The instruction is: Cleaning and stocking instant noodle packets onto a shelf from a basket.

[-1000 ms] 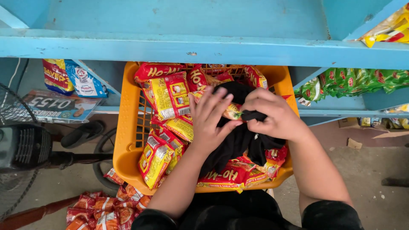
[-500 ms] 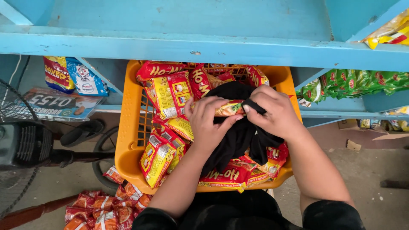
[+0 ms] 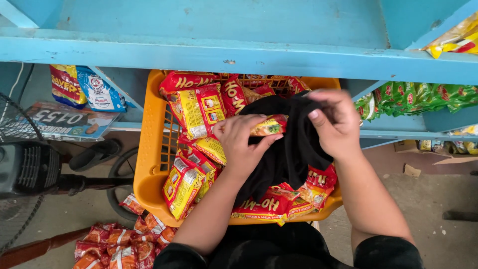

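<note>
Left hand closed around one small yellow-and-red snack packet, fingers over its near end, the packet's far end sticking out to the right. Packet sits over the middle of the orange basket, just at the mouth of a black cloth bag. Right hand pinches the bag's upper edge, fingers curled into the fabric, just right of the packet and near the left hand without touching it.

Basket is heaped with red and yellow packets, standing and leaning against the left wall; more show beneath the bag at the front rim. Basket sits under a blue wooden shelf.

Hard to tell: whether the held packet is partly inside the bag or only resting on it, since the thumb and fabric cover that edge. Bag's lower part is lost between the forearms. Far rim of the basket is hidden by the shelf board. More packets on the floor are cut off at the bottom edge.
</note>
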